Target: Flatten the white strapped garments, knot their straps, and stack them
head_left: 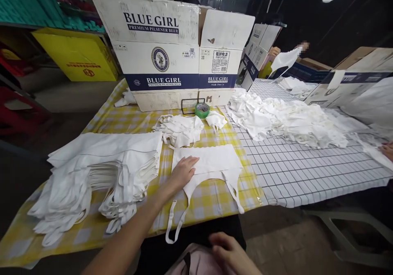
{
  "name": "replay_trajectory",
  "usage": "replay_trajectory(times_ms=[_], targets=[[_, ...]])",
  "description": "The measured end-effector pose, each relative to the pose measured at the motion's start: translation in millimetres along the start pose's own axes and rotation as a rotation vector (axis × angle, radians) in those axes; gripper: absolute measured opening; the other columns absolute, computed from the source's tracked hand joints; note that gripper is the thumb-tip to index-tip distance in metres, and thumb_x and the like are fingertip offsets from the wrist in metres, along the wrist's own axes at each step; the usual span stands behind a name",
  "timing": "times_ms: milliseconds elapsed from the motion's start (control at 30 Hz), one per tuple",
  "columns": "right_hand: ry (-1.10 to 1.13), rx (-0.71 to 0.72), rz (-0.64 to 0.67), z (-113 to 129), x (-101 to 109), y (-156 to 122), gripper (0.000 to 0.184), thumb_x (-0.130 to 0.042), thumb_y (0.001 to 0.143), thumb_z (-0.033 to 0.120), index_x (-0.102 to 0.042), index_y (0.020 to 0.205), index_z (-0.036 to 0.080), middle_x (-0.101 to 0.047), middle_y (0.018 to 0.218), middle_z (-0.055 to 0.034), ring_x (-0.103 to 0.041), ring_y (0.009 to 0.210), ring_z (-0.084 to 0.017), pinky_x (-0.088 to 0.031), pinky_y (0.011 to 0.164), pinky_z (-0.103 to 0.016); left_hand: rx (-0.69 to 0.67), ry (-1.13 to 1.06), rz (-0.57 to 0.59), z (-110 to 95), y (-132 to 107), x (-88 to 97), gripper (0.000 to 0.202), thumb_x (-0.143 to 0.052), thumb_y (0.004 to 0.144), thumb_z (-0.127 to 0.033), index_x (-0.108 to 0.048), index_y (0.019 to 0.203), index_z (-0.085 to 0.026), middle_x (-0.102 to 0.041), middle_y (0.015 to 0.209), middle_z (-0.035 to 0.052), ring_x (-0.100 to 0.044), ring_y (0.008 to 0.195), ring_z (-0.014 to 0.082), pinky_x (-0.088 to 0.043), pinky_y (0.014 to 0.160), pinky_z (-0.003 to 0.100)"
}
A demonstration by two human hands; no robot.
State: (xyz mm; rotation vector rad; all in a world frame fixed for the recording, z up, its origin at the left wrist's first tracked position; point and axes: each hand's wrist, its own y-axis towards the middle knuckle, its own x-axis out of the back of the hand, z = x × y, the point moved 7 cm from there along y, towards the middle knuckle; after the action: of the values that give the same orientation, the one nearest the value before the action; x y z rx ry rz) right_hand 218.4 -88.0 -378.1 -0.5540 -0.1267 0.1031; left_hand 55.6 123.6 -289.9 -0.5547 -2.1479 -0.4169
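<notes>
My left hand lies flat, fingers stretched out, on the left part of a white strapped garment spread on the yellow checked tablecloth. The garment's straps hang over the table's front edge. My right hand is low by my lap, below the table edge, fingers curled over pale pink cloth; whether it grips the cloth is unclear.
A tall stack of folded white garments lies left. A small pile, green tape roll and open Blue Girl carton stand behind. A loose white heap covers the grid cloth at right. Another person's hand shows far right.
</notes>
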Motion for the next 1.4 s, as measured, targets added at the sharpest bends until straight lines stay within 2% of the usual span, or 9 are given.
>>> replay_trajectory(times_ms=[67, 167, 300, 467, 633, 833, 1033, 1200, 1400], targets=[[0.225, -0.033, 0.171, 11, -53, 11, 0.046, -0.075, 0.057, 0.034, -0.066, 0.101, 0.021, -0.061, 0.114, -0.0058, -0.049, 0.111, -0.026, -0.035, 0.093, -0.036, -0.016, 0.055, 0.056, 8, -20, -2.9, 0.048, -0.037, 0.085, -0.015, -0.039, 0.132, -0.022, -0.044, 0.136, 0.0024, -0.032, 0.129, 0.0171, -0.016, 0.111, 0.04], [0.542, -0.249, 0.292, 22, -111, 21, 0.038, -0.072, 0.062, 0.038, -0.065, 0.095, 0.02, -0.062, 0.109, -0.0063, -0.051, 0.106, -0.022, -0.038, 0.085, -0.033, -0.069, 0.072, 0.166, 10, -41, -13.2, 0.049, -0.039, 0.085, -0.017, -0.038, 0.133, -0.029, -0.033, 0.143, -0.0015, -0.021, 0.134, 0.0181, -0.015, 0.11, 0.042], [0.711, -0.315, 0.352, 36, -132, 13, 0.018, -0.067, 0.066, 0.029, -0.065, 0.077, 0.015, -0.065, 0.084, -0.005, -0.058, 0.083, -0.015, -0.038, 0.076, -0.026, -0.069, 0.061, 0.228, 13, -50, -20.0, 0.049, -0.039, 0.086, -0.02, -0.035, 0.133, -0.034, -0.02, 0.148, -0.0038, -0.01, 0.137, 0.0197, -0.011, 0.11, 0.045], [0.46, -0.085, 0.305, 57, -90, -15, 0.025, -0.058, 0.075, 0.036, -0.058, 0.062, 0.014, -0.054, 0.055, -0.0003, -0.054, 0.061, -0.014, -0.038, 0.069, -0.028, -0.065, 0.036, 0.257, 18, -48, -21.6, 0.054, -0.039, 0.087, -0.022, -0.025, 0.138, -0.033, -0.016, 0.149, -0.0038, -0.006, 0.137, 0.0181, -0.007, 0.11, 0.044], [-0.058, 0.24, 0.111, 87, -31, -40, 0.035, -0.052, 0.081, 0.044, -0.055, 0.06, 0.016, -0.054, 0.088, -0.0028, -0.05, 0.081, -0.015, -0.036, 0.072, -0.025, -0.08, 0.026, 0.261, 19, -47, -21.6, 0.057, -0.039, 0.087, -0.024, -0.019, 0.139, -0.033, -0.015, 0.149, -0.005, -0.005, 0.137, 0.0155, -0.006, 0.111, 0.04], [-0.432, 0.193, 0.077, 89, 0, -57, 0.04, -0.033, 0.091, 0.045, -0.051, 0.067, 0.017, -0.05, 0.062, 0.0011, -0.047, 0.061, -0.013, -0.033, 0.057, -0.023, -0.067, 0.036, 0.272, 22, -46, -23.5, 0.056, -0.039, 0.087, -0.025, -0.02, 0.139, -0.033, -0.015, 0.149, -0.0049, -0.004, 0.137, 0.0159, -0.005, 0.111, 0.039], [-1.031, 0.45, -0.185, 137, 34, -62, 0.027, -0.036, 0.091, 0.03, -0.053, 0.072, 0.019, -0.058, 0.072, -0.0021, -0.052, 0.067, -0.015, -0.032, 0.065, -0.029, -0.061, 0.021, 0.271, 24, -47, -23.8, 0.056, -0.04, 0.087, -0.025, -0.021, 0.139, -0.034, -0.014, 0.149, -0.0044, -0.005, 0.137, 0.0167, -0.006, 0.111, 0.04], [-1.125, 0.509, -0.311, 182, 74, -55, 0.021, -0.041, 0.089, 0.031, -0.053, 0.075, 0.022, -0.06, 0.073, -0.0025, -0.054, 0.067, -0.017, -0.035, 0.064, -0.031, -0.06, 0.01, 0.255, 21, -47, -20.7, 0.056, -0.042, 0.086, -0.025, -0.022, 0.138, -0.035, -0.015, 0.149, -0.0041, -0.006, 0.137, 0.0167, -0.007, 0.111, 0.041], [-1.016, 0.55, -0.277, 216, 102, -42, 0.021, -0.038, 0.09, 0.029, -0.058, 0.085, 0.024, -0.06, 0.083, -0.0058, -0.057, 0.069, -0.018, -0.041, 0.056, -0.028, -0.035, -0.028, 0.258, 23, -47, -18.8, 0.053, -0.041, 0.087, -0.024, -0.026, 0.137, -0.034, -0.017, 0.149, -0.0035, -0.008, 0.137, 0.0162, -0.008, 0.111, 0.042]])
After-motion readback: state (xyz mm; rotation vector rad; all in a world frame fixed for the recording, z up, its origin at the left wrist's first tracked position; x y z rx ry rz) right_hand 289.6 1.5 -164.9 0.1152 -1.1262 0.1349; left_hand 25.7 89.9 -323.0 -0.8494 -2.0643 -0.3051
